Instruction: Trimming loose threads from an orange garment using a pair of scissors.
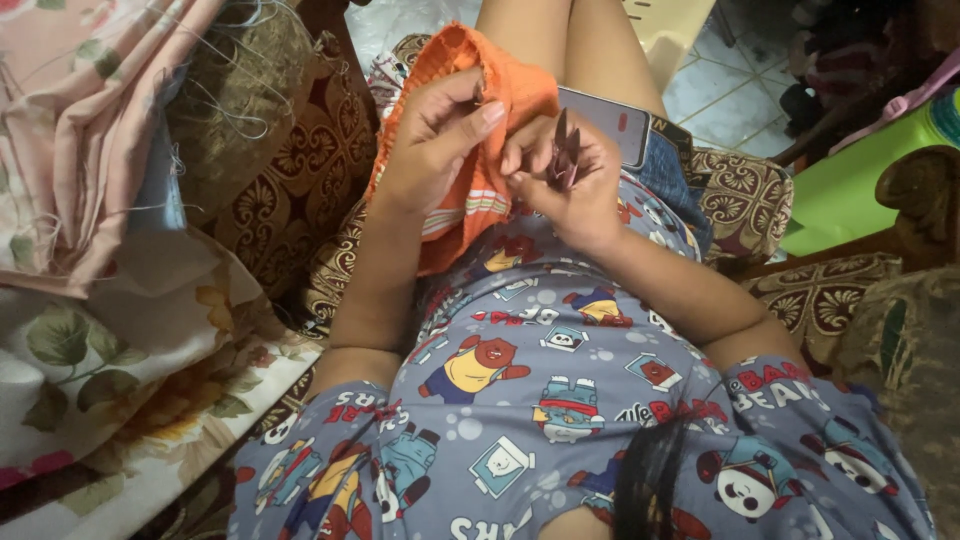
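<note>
An orange knitted cloth (455, 215) with a striped hem lies across my lap. My left hand (435, 135) pinches its upper edge between thumb and fingers. Touching it on the right, my right hand (570, 195) grips small dark scissors (562, 150), blades pointing up beside the cloth's edge. A phone (610, 118) rests on my thigh just behind the right hand. I wear a grey-blue shirt (560, 400) printed with cartoon bears.
I sit on a brown patterned sofa (300, 170). Pink and floral fabrics (90, 300) with loose threads pile up at the left. A green plastic object (860, 190) and tiled floor (730, 90) are at the upper right.
</note>
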